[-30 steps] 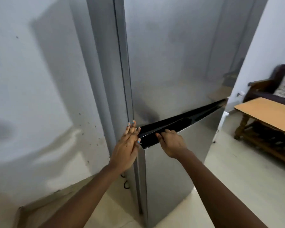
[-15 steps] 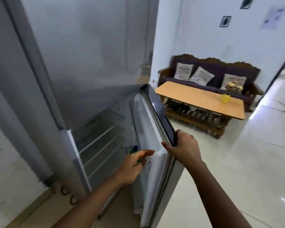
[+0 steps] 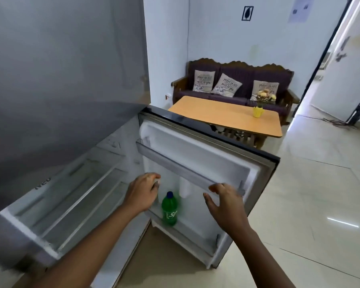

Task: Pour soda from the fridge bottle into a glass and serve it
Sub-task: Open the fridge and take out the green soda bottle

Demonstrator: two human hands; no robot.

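The lower fridge door (image 3: 197,145) stands wide open. A green soda bottle (image 3: 169,212) with a blue cap stands upright in the door's bottom shelf. My left hand (image 3: 141,192) hovers just left of and above the cap with its fingers loosely bent, holding nothing and not touching the bottle. My right hand (image 3: 224,202) is spread, its fingertips at the right end of the door's middle rack rail (image 3: 181,169). A blurred white object (image 3: 184,189) sits behind the bottle. No glass is in view.
The fridge's inner shelves (image 3: 75,194) on the left look bare. Behind the door stands a wooden coffee table (image 3: 222,115) with a yellow flower vase (image 3: 258,111), then a dark sofa (image 3: 237,80) with cushions. Tiled floor (image 3: 310,183) runs right toward a doorway (image 3: 339,80).
The door has swung from shut to fully open. My right hand let go of its top edge and dropped to the rack rail. My left hand reached in beside the bottle.
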